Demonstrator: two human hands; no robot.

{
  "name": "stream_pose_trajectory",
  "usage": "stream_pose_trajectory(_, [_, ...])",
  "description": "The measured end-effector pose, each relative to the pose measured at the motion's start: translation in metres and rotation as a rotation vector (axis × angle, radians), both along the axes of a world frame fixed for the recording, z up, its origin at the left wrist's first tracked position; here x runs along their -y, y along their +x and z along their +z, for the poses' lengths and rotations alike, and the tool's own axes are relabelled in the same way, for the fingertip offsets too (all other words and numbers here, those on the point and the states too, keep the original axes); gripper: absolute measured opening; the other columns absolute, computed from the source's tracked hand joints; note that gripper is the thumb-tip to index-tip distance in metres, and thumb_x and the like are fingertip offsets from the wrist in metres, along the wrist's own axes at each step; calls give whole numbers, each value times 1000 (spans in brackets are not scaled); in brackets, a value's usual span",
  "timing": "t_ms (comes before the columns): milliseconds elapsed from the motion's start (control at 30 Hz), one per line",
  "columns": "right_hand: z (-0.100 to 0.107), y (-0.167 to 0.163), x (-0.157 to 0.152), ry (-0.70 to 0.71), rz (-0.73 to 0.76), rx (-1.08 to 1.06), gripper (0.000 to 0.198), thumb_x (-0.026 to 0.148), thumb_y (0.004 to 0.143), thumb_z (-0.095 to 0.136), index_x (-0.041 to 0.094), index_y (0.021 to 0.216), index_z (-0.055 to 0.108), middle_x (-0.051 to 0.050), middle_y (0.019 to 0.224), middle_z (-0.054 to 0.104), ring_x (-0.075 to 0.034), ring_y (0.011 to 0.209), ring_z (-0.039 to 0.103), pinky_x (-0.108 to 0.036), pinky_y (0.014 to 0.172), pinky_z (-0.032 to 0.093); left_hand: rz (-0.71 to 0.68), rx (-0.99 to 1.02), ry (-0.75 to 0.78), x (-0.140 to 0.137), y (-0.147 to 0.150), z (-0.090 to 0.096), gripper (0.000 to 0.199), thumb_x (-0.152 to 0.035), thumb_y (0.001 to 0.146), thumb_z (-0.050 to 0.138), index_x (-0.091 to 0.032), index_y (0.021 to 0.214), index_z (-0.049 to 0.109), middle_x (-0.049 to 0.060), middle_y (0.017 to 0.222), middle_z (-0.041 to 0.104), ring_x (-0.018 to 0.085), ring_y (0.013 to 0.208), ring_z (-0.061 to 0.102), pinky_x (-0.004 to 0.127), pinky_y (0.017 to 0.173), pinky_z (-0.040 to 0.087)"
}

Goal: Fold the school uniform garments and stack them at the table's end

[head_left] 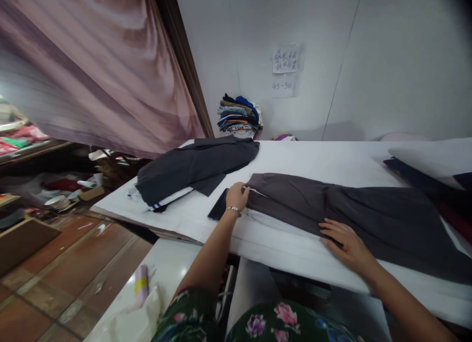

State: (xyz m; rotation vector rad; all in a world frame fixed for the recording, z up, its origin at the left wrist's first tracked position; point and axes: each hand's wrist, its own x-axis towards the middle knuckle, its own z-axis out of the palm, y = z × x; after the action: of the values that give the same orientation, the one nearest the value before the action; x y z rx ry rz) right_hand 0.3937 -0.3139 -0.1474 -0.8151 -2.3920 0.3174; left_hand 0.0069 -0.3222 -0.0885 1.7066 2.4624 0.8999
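Dark grey trousers (295, 192) lie stretched lengthwise over the white table, their narrower end to the left. My left hand (238, 197), with a bracelet at its wrist, pinches the near corner of that left end. Close to the middle of the trousers' near edge, my right hand (344, 243) rests palm down with its fingers stretched out on the fabric. A small dark flat thing (218, 205) sits just left of my left hand, partly hidden by it; its kind I cannot make out.
Another dark folded garment (195, 160) lies at the table's left, over something white with blue stripes. A pile of folded clothes (239, 116) stands against the wall. More dark garments (416, 177) lie at right. A pink curtain (147, 76) hangs at left, above the white table's edge (147, 226).
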Motion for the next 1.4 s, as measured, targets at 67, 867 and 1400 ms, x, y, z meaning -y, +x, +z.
stream_pose_trajectory(67, [0, 0, 0, 0, 4, 12, 23, 34, 85, 56, 27, 103, 69, -6, 116, 66, -29, 118, 54, -53, 94, 46, 33, -7, -79, -19, 2, 4, 40, -43, 87, 47, -19, 116, 60, 9, 126, 59, 23, 117, 52, 34, 98, 41])
stream_pose_trajectory(867, [24, -71, -76, 75, -136, 274, 47, 43, 90, 43, 19, 129, 54, -13, 139, 47, -30, 131, 39, -53, 105, 33, -79, -79, -359, -124, 10, 13, 47, -45, 85, 45, -23, 125, 56, 9, 134, 53, 27, 124, 46, 40, 98, 37])
stream_pose_trajectory(1400, [25, -80, -63, 165, -186, 476, 49, 41, 95, 34, 18, 136, 47, -13, 143, 42, -28, 133, 35, -46, 106, 28, -403, -318, -394, -155, 22, 10, 37, -35, 82, 52, -22, 115, 59, 8, 126, 58, 24, 124, 45, 35, 103, 31])
